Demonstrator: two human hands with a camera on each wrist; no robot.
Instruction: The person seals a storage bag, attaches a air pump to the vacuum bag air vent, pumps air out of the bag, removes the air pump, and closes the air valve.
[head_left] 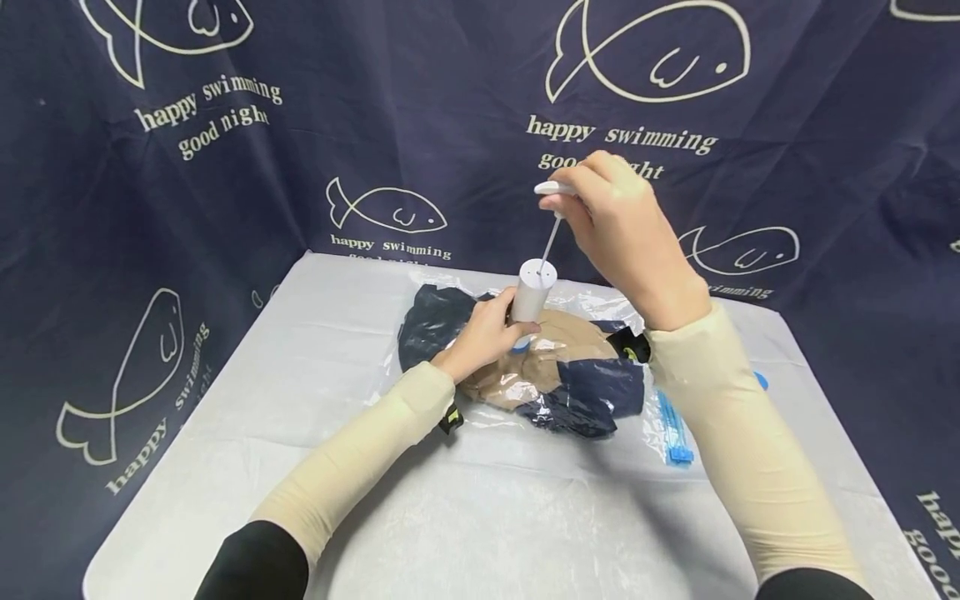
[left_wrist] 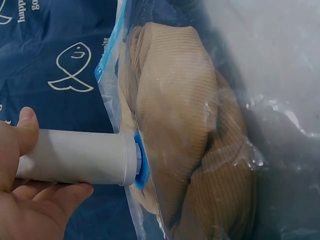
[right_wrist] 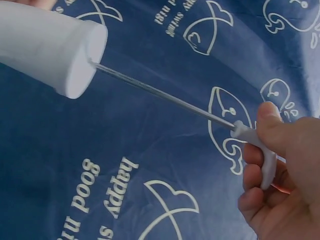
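A white hand pump (head_left: 534, 293) stands nearly upright over a clear vacuum storage bag (head_left: 392, 367). My left hand (head_left: 486, 335) grips its barrel, thumb on one side and fingers on the other. In the left wrist view the barrel's lower end (left_wrist: 131, 159) sits at the bag's blue valve (left_wrist: 143, 167). Above, my right hand (head_left: 618, 225) holds the pump's white handle (right_wrist: 269, 167), fingers curled round it. A long stretch of the thin metal rod (right_wrist: 160, 96) shows between handle and barrel. Tan ribbed clothing (left_wrist: 175, 95) and dark clothing (head_left: 600, 387) lie inside the bag.
A blue zip slider (head_left: 678, 454) is at the bag's right edge, beside my right forearm. The white table (head_left: 300, 350) extends around the bag. Dark blue fabric with fish prints (head_left: 450, 100) hangs behind and at the sides.
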